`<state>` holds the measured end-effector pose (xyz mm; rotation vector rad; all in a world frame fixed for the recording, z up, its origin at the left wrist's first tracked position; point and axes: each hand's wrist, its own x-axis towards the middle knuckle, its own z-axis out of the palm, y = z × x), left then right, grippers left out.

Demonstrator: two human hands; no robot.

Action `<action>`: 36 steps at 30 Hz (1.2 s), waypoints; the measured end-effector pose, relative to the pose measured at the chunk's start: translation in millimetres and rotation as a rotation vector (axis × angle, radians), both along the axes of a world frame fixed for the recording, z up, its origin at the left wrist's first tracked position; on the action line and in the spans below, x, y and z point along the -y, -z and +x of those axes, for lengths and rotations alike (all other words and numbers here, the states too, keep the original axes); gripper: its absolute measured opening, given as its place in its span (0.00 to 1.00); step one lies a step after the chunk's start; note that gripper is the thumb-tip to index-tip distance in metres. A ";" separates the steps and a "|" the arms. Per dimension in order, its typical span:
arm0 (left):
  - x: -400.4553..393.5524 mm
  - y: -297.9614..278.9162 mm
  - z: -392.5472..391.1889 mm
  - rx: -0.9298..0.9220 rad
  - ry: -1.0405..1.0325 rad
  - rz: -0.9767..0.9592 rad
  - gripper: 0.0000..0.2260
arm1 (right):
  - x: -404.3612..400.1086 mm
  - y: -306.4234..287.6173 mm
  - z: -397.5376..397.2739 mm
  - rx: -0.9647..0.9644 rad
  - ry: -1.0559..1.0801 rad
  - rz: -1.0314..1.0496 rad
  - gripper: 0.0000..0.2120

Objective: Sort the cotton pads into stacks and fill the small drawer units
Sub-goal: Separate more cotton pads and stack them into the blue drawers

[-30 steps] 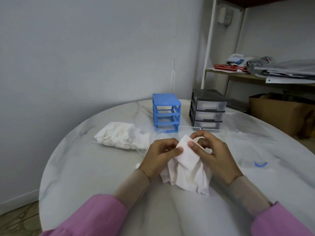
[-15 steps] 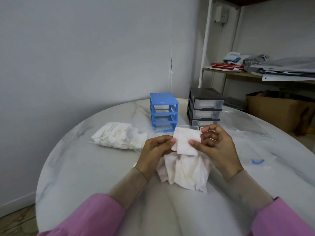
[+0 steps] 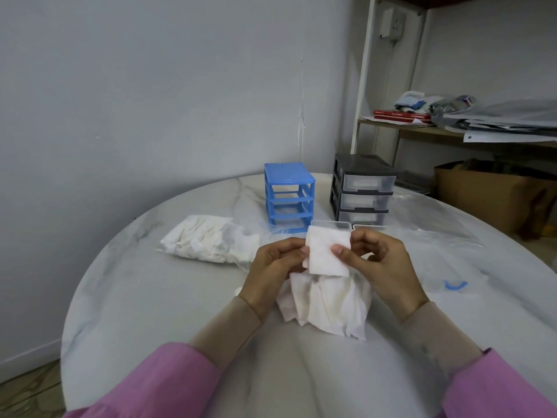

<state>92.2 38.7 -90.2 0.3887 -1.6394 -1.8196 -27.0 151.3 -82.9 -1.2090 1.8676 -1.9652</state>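
Head view: the left hand and right hand both pinch one square white cotton pad above a white pad pile on the round marble desk, near the blue drawer unit.

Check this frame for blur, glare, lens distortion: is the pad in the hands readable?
Head view: light soft and even, shadows faint; wide-angle bends the shelf post and table rim; the cotton pad, pinched by left hand and right hand, is sharp; the clear bag shows mild sheen.
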 end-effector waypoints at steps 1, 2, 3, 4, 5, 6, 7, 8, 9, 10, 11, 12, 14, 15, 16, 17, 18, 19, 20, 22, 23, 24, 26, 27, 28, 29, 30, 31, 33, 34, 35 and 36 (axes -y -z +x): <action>-0.3 -0.4 0.0 -0.002 0.003 0.010 0.09 | -0.4 0.2 -0.5 -0.007 0.015 0.005 0.08; -0.9 -0.7 -0.2 -0.002 0.009 0.015 0.09 | -0.5 0.2 -0.8 -0.010 0.029 0.013 0.08; -1.4 -1.1 -0.4 -0.001 0.014 0.017 0.09 | -0.3 0.1 -0.6 -0.006 0.038 0.022 0.08; -1.6 -1.0 -0.5 0.003 0.018 0.015 0.09 | -0.1 0.0 -0.5 0.006 0.041 0.031 0.08; -2.1 -1.4 -0.4 0.006 0.024 0.012 0.09 | 0.1 -0.3 -0.2 0.022 0.033 0.035 0.07; -2.3 -1.5 -0.3 0.009 0.031 0.009 0.09 | 0.5 -0.5 0.1 0.038 0.022 0.037 0.07; -2.6 -1.5 -0.1 0.011 0.042 0.006 0.10 | 0.6 -0.9 0.9 0.046 0.008 0.034 0.07; -2.5 -1.2 -0.3 0.015 0.049 0.003 0.10 | 0.8 -0.9 1.5 0.046 -0.006 0.023 0.08; -2.5 -1.2 -0.5 0.020 0.055 0.003 0.11 | 1.2 -0.2 1.5 0.040 -0.016 0.008 0.08; -2.2 -1.0 -1.2 0.026 0.056 0.014 0.11 | 1.2 0.7 1.3 0.030 -0.023 0.001 0.09; -2.0 -1.3 -2.1 0.026 0.055 0.038 0.11 | 1.7 1.4 1.0 0.020 -0.028 0.004 0.10; -1.6 -1.1 -2.9 0.023 0.052 0.069 0.09 | 2.0 2.2 0.6 0.013 -0.030 0.010 0.10; -1.5 -1.6 -3.0 0.000 0.054 0.102 0.07 | 2.4 3.2 -0.6 0.003 -0.031 0.007 0.11; -2.0 -1.3 -2.4 -0.014 0.063 0.091 0.07 | 2.6 3.6 -1.1 -0.003 -0.032 0.003 0.12; -2.7 -0.4 -1.8 -0.025 0.071 0.062 0.07 | 2.6 3.8 -1.2 -0.010 -0.031 0.002 0.11; -3.7 0.4 -1.0 -0.030 0.071 0.024 0.07 | 2.6 3.6 -1.0 -0.017 -0.029 0.003 0.11; -4.2 1.6 -0.8 -0.032 0.061 -0.010 0.07 | 2.7 3.5 -0.3 -0.022 -0.024 0.012 0.11; -4.0 2.3 -0.7 -0.033 0.038 -0.031 0.06 | 2.7 3.4 0.2 -0.025 -0.017 0.027 0.11; -3.0 2.6 -0.9 -0.039 0.004 -0.039 0.05 | 2.0 2.9 0.7 -0.028 -0.013 0.048 0.12; 0.6 1.6 -1.1 -0.065 -0.062 -0.027 0.03 | -1.5 1.3 1.5 -0.061 -0.024 0.109 0.14; 2.3 0.3 -0.8 -0.078 -0.089 -0.014 0.03 | -4.0 0.0 2.4 -0.113 -0.042 0.164 0.14; 3.9 -0.2 -0.5 -0.087 -0.116 -0.003 0.04 | -6.6 -1.3 3.5 -0.189 -0.070 0.243 0.13; 6.1 -0.5 0.0 -0.096 -0.153 0.005 0.06 | -10.1 -1.8 5.7 -0.371 -0.116 0.420 0.14; 6.6 -0.4 0.2 -0.097 -0.164 0.006 0.06 | -10.6 -0.8 5.7 -0.460 -0.118 0.479 0.15; 7.0 -0.1 0.1 -0.099 -0.171 0.008 0.06 | -10.9 0.2 5.2 -0.528 -0.108 0.506 0.15; 7.1 0.1 0.0 -0.102 -0.174 0.013 0.06 | -11.0 0.5 4.6 -0.573 -0.096 0.506 0.13; 7.3 0.4 -0.2 -0.104 -0.175 0.012 0.06 | -11.2 0.0 4.3 -0.597 -0.089 0.494 0.11; 7.3 0.4 -0.3 -0.104 -0.178 0.009 0.06 | -11.7 -0.2 3.6 -0.606 -0.089 0.470 0.09; 7.6 0.9 -0.4 -0.102 -0.186 -0.001 0.06 | -12.5 -0.5 1.4 -0.603 -0.096 0.416 0.08; 7.7 1.4 -0.5 -0.098 -0.189 -0.006 0.06 | -12.8 -1.0 1.0 -0.597 -0.093 0.394 0.09; 7.5 1.5 -0.5 -0.094 -0.189 -0.012 0.06 | -12.6 -1.0 0.7 -0.586 -0.089 0.376 0.09; 7.7 1.8 -0.5 -0.090 -0.190 -0.017 0.06 | -12.5 -1.6 1.1 -0.566 -0.090 0.362 0.08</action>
